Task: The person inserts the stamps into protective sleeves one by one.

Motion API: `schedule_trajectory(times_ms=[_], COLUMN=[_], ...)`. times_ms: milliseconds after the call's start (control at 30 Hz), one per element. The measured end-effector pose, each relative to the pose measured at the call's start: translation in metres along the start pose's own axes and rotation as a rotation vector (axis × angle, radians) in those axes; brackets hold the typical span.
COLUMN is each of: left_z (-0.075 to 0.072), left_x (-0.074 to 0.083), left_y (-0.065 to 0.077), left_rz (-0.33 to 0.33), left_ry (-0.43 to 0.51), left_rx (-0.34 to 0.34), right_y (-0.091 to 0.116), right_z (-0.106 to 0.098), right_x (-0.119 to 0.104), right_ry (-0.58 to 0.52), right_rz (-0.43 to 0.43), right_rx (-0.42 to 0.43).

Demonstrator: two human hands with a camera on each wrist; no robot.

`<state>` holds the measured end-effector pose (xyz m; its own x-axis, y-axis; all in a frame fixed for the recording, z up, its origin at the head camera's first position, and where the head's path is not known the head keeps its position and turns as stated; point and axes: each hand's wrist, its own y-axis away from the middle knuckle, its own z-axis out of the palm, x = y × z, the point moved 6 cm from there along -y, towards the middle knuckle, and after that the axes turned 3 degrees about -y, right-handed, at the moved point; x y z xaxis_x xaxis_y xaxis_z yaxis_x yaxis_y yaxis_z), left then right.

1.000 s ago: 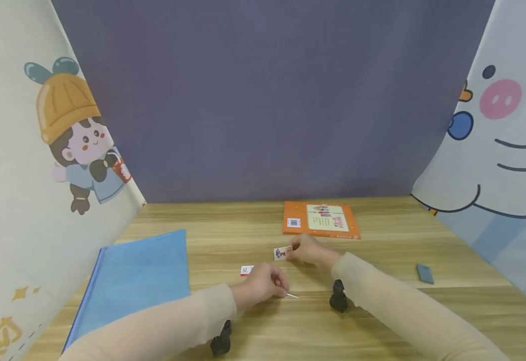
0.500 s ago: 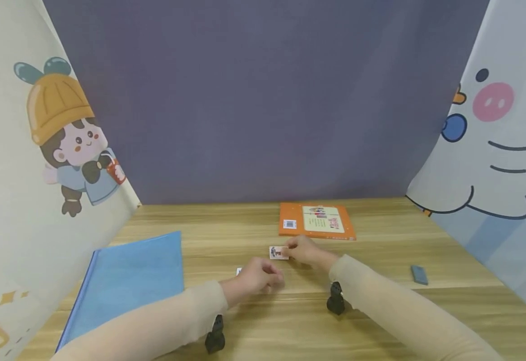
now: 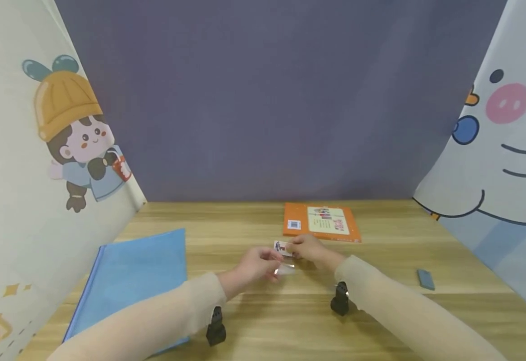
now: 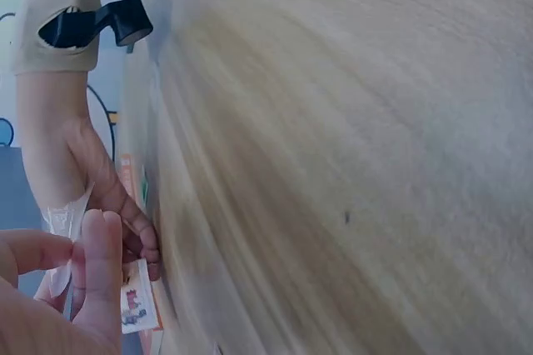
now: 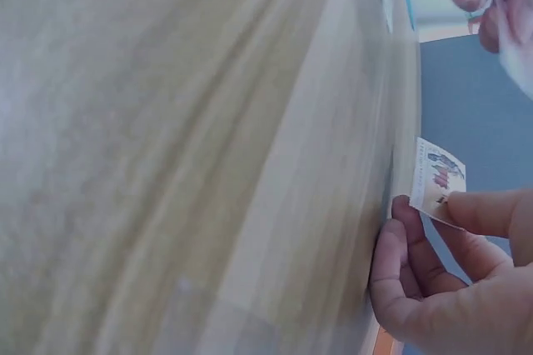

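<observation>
My right hand (image 3: 310, 248) pinches a small stamp-like picture card (image 3: 282, 247) between thumb and fingers, just in front of the orange book. White-bordered and printed with small figures, the picture card (image 5: 440, 182) is held tilted in the right wrist view, close to the tabletop. To its left, my left hand (image 3: 258, 264) pinches a small clear plastic piece (image 4: 67, 226), thin and shiny like a sleeve. In the head view this plastic overlaps the area just below the card, and its lower part is blurred.
An orange book (image 3: 295, 213) lies at the back of the wooden table (image 3: 226, 220). A large blue folder (image 3: 141, 281) is at the left, partly under the left forearm. At the right sits a small grey-blue block (image 3: 425, 279). A dark curtain (image 3: 272, 100) hangs behind.
My left hand has moved up and closer to the right hand, bringing the clear plastic near the picture card. The white card marked U has become hidden in the head view. My right hand keeps its pinch.
</observation>
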<state>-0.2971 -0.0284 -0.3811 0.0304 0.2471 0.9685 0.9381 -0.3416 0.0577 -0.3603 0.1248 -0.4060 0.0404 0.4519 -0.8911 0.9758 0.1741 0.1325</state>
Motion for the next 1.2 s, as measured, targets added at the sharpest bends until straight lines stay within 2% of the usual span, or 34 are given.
schedule_trajectory(times_ms=[167, 300, 433, 567, 700, 800, 967, 1200], left_z=[-0.003, -0.005, -0.006, -0.009, -0.014, -0.017, -0.022, -0.025], left_x=[0.003, 0.007, 0.011, 0.017, 0.024, 0.028, 0.033, 0.040], left_y=[0.000, -0.001, -0.001, 0.000, -0.001, -0.003, -0.006, -0.009], left_rz=[-0.026, -0.029, -0.002, 0.034, 0.040, 0.027, 0.009, 0.037], left_ry=[0.054, 0.078, 0.054, -0.001, -0.027, -0.008, 0.067, 0.139], left_rx=[0.024, 0.030, 0.022, 0.030, 0.077, 0.116, 0.165, 0.202], right_y=[0.005, 0.006, 0.008, 0.013, 0.021, 0.027, 0.036, 0.046], right_z=[-0.004, -0.014, -0.026, -0.033, -0.038, -0.043, -0.049, -0.056], right_x=[0.002, 0.000, -0.009, -0.023, -0.041, -0.052, -0.066, -0.075], right_ry=[-0.105, -0.143, -0.162, -0.223, -0.213, -0.194, -0.168, -0.135], right_rz=[-0.001, 0.003, -0.003, -0.027, -0.088, -0.128, -0.190, -0.222], right_rx=[-0.019, 0.013, 0.055, 0.040, -0.003, -0.011, 0.015, 0.069])
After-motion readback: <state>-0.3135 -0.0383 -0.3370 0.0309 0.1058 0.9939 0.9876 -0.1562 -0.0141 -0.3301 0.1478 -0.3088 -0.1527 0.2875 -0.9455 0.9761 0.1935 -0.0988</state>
